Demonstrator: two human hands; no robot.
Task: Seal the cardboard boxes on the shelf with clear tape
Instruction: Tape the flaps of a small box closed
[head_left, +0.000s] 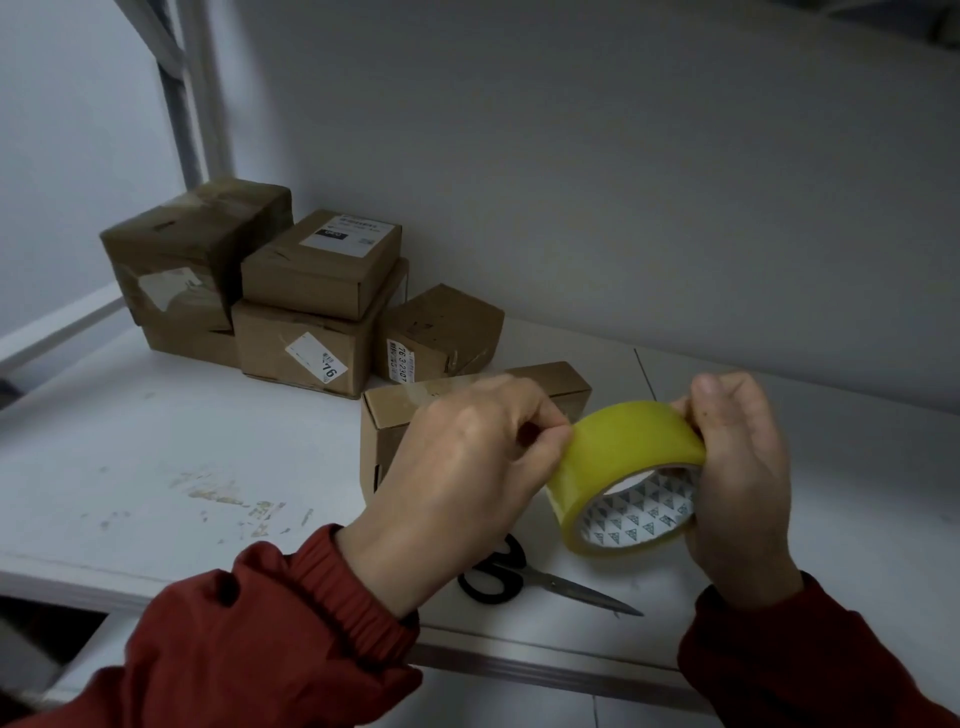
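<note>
Left fingers: your thumb and forefinger tips (551, 423) are pinched together on the outer face of the roll of tape (623, 447), by my reading picking for its loose end. I cannot tell whether the end has lifted.
Right fingers: these (709, 389) are curled over the roll's far rim, clamping it steady.
Hands: your left hand (467, 457) and right hand (743, 483) hold the roll between them, in the air above the shelf's front part.
Roll's heading: its open core faces you and slightly down. Its axis tilts from the shelf toward your chest.
Long box: it (550, 379) lies on the shelf (156, 467) just behind your left hand. Its long axis runs left to right, and its small end face turns to the front left.
Done so far: a glossy strip seems to lie on that box's top near the left end, though how far it runs is hidden.
Left to do: no tape is drawn out, so free the end, then lay and cut.
Scissors: they (524, 579) lie on the shelf under your hands, blades pointing right.
Stack of boxes: it (322, 291) sits at the back left, and I cannot judge its seals from here.
</note>
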